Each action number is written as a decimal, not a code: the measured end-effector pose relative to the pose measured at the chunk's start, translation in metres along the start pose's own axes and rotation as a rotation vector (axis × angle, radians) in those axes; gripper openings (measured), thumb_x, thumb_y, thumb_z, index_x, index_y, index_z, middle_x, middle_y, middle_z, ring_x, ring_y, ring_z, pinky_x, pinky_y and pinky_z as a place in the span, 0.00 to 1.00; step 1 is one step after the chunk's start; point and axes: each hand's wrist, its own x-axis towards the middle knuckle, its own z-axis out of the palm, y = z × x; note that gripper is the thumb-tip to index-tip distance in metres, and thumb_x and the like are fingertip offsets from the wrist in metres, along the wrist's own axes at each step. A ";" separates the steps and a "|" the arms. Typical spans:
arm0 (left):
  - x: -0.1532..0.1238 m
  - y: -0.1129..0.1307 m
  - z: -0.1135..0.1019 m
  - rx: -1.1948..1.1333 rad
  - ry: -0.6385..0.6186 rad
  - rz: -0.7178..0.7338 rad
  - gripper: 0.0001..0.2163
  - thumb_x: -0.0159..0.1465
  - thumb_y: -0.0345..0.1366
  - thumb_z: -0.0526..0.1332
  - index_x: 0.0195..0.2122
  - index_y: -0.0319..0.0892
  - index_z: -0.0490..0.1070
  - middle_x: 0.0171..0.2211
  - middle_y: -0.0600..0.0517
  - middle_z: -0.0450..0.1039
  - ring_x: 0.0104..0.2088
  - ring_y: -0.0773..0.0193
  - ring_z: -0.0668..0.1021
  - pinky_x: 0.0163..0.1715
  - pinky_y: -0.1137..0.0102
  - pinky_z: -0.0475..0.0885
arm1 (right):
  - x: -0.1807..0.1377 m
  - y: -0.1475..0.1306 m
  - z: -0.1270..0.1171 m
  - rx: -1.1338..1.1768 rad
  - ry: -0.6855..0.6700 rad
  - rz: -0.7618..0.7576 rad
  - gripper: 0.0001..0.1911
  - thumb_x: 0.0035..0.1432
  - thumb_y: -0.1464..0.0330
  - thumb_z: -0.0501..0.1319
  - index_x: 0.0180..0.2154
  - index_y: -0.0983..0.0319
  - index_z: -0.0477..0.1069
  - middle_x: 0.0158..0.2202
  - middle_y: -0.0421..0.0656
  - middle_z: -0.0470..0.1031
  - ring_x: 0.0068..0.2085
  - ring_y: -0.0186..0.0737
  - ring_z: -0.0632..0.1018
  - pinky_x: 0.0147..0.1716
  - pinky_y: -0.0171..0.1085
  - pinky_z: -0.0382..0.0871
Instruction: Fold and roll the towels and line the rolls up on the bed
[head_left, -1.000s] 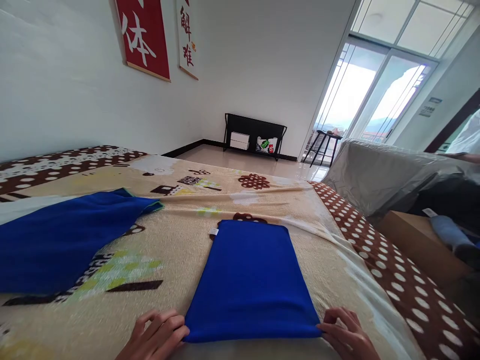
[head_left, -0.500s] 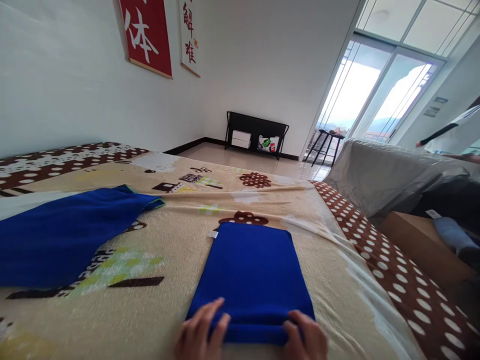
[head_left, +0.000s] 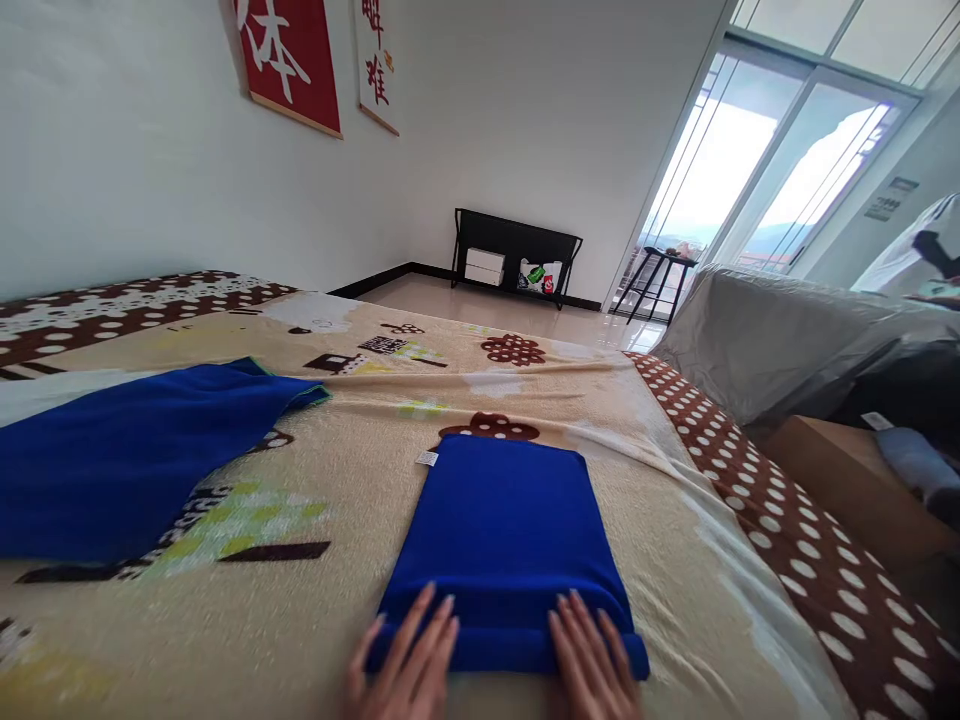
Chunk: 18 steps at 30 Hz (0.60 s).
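A blue cloth (head_left: 510, 520), perhaps a folded towel, lies flat in front of me with its near edge turned into a roll. A small white label sticks out at its far left corner. My left hand (head_left: 409, 655) rests on the left end of the roll, fingers stretched out and a little apart. On the right part of the roll lies my right hand (head_left: 592, 655), its fingers also extended and flat. Both palms are partly cut off by the lower edge of the view. A second blue cloth (head_left: 142, 460) with green edging is spread loosely to the left.
Everything lies on a beige patterned blanket (head_left: 285, 640) with a brown dotted border. A cardboard box (head_left: 847, 480) and a covered grey piece of furniture (head_left: 795, 335) stand at right. Farther off are a black rack (head_left: 517, 250), a stool (head_left: 660, 280) and part of a person (head_left: 915, 250).
My fingers have gone from curled at the cloth's near edge to stretched flat over it. The near edge now forms a rounder roll. The person at right has shifted.
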 end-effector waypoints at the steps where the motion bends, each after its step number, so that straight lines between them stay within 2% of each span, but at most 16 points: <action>1: 0.010 0.011 0.005 -0.044 0.005 0.054 0.16 0.65 0.29 0.55 0.51 0.45 0.76 0.53 0.55 0.77 0.52 0.65 0.78 0.68 0.65 0.50 | 0.011 -0.014 0.005 0.059 -0.005 -0.059 0.30 0.64 0.74 0.46 0.66 0.59 0.59 0.54 0.41 0.76 0.54 0.41 0.79 0.54 0.40 0.70; 3: 0.023 0.021 0.016 -0.093 -0.004 0.099 0.16 0.66 0.32 0.54 0.52 0.44 0.75 0.53 0.56 0.77 0.52 0.69 0.78 0.59 0.73 0.61 | 0.029 -0.028 0.011 0.128 -0.058 -0.135 0.27 0.66 0.71 0.47 0.65 0.60 0.61 0.56 0.38 0.75 0.54 0.37 0.78 0.51 0.37 0.72; 5: 0.019 0.012 0.023 -0.070 -0.052 0.040 0.18 0.68 0.38 0.55 0.57 0.44 0.72 0.55 0.55 0.76 0.53 0.69 0.77 0.53 0.74 0.66 | 0.034 -0.016 0.008 0.070 -0.139 -0.112 0.26 0.68 0.64 0.50 0.65 0.61 0.61 0.58 0.40 0.73 0.54 0.39 0.78 0.49 0.38 0.73; 6: 0.011 0.001 0.024 -0.048 -0.082 -0.005 0.20 0.68 0.42 0.56 0.60 0.45 0.69 0.57 0.55 0.74 0.55 0.67 0.76 0.53 0.72 0.66 | 0.031 -0.001 0.003 0.008 -0.170 -0.083 0.27 0.68 0.62 0.51 0.66 0.62 0.59 0.59 0.42 0.72 0.54 0.41 0.78 0.49 0.40 0.73; 8: -0.011 -0.024 0.022 -0.003 -0.142 -0.094 0.25 0.67 0.45 0.57 0.65 0.49 0.62 0.60 0.54 0.71 0.58 0.62 0.74 0.60 0.66 0.61 | 0.017 0.034 -0.009 -0.116 -0.210 -0.041 0.31 0.69 0.59 0.51 0.68 0.65 0.54 0.59 0.46 0.72 0.53 0.44 0.79 0.47 0.43 0.72; 11: -0.030 -0.046 0.014 0.050 -0.148 -0.244 0.27 0.67 0.40 0.55 0.68 0.51 0.57 0.60 0.51 0.70 0.57 0.54 0.74 0.68 0.50 0.43 | 0.000 0.066 -0.023 -0.223 -0.193 -0.002 0.33 0.69 0.59 0.49 0.70 0.65 0.50 0.58 0.49 0.72 0.52 0.50 0.79 0.49 0.50 0.68; 13: -0.021 -0.038 0.011 0.066 -0.114 -0.294 0.27 0.66 0.33 0.53 0.68 0.49 0.56 0.60 0.48 0.70 0.57 0.52 0.75 0.67 0.45 0.37 | 0.003 0.057 -0.022 -0.238 -0.157 0.029 0.31 0.67 0.63 0.50 0.69 0.63 0.52 0.60 0.50 0.70 0.53 0.53 0.79 0.52 0.53 0.65; 14: -0.010 -0.028 0.012 0.054 -0.093 -0.263 0.28 0.65 0.30 0.53 0.68 0.47 0.57 0.61 0.47 0.69 0.57 0.53 0.74 0.67 0.46 0.37 | 0.008 0.045 -0.018 -0.215 -0.149 0.032 0.31 0.66 0.66 0.51 0.68 0.62 0.54 0.61 0.49 0.69 0.54 0.52 0.78 0.54 0.52 0.64; 16: 0.014 -0.004 0.019 -0.012 -0.067 -0.112 0.29 0.63 0.27 0.51 0.67 0.44 0.59 0.62 0.49 0.68 0.60 0.58 0.72 0.68 0.55 0.41 | 0.024 0.014 -0.005 -0.100 -0.176 0.002 0.29 0.64 0.70 0.50 0.66 0.60 0.59 0.63 0.44 0.66 0.58 0.46 0.75 0.56 0.47 0.65; 18: 0.033 0.013 0.030 -0.095 -0.068 0.037 0.28 0.64 0.29 0.52 0.66 0.42 0.60 0.61 0.52 0.70 0.60 0.64 0.72 0.65 0.67 0.52 | 0.039 -0.010 0.008 0.033 -0.244 -0.023 0.26 0.66 0.70 0.50 0.64 0.57 0.63 0.63 0.37 0.65 0.59 0.39 0.73 0.55 0.41 0.67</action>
